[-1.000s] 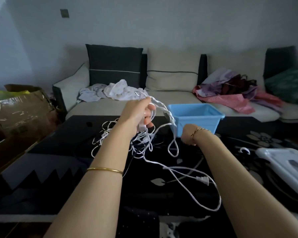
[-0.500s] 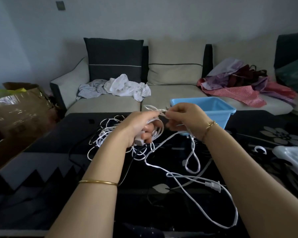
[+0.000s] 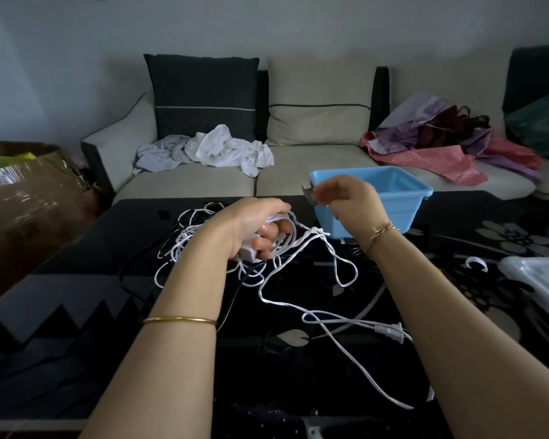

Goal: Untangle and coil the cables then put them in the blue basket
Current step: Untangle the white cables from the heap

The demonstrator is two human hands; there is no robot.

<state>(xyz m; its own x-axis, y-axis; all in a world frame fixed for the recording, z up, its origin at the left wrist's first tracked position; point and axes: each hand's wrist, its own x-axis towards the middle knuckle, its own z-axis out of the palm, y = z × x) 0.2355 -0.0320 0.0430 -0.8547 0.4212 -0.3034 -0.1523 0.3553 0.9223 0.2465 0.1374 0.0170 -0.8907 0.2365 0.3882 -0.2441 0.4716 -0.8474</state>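
Left hand [image 3: 254, 229] is wrapped tight around a white power adapter [image 3: 247, 252] plus a few turns of white cable [image 3: 293, 226], short of the blue basket [image 3: 403, 213] and to its left.

Right hand [image 3: 346, 201] is up in front of the basket's near wall, fingers loosely curled and motion-blurred. Can't tell if it pinches a strand.

Change: half a second ago the right hand was pinching cable hard against the left hand. Now it has pulled off toward the basket. Likely read is that one more turn is on the coil and the hand is between passes.

- Coiling is early. Most of the white cable sits loose on the black floral table [image 3: 488, 242], tangled left of the basket, with long slack trailing on the near side.
- Two-pin plug [image 3: 390, 331] lies free, well to the near side of the basket.
- Black cable [image 3: 233, 296] runs through the same heap and is not yet separated.
- Nothing visible in the part of the basket interior that shows.

No brand, label or writing is legible anywhere.
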